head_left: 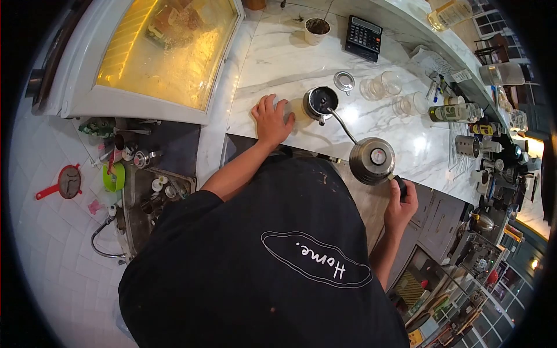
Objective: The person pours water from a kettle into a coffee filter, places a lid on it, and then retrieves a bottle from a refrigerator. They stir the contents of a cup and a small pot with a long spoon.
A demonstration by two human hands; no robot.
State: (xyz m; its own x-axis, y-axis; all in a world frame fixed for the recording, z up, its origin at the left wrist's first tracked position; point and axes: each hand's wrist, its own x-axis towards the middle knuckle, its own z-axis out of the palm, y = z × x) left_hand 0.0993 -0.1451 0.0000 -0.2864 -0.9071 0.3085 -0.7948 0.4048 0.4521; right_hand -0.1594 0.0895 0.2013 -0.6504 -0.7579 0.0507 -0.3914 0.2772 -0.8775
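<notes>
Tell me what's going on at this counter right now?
A person stands at the marble counter. Their right hand grips the handle of a steel gooseneck kettle, whose long spout reaches to a small metal pot with dark contents. Their left hand is wrapped around a glass just beside that pot. A round lid lies apart, behind the pot. Whether water is flowing cannot be told.

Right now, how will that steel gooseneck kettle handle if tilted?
Probably stiff and lopsided: the steel gooseneck kettle is held by its side handle in the right hand. Its long thin spout likely swings wide, maybe knocking the small metal pot.
</notes>
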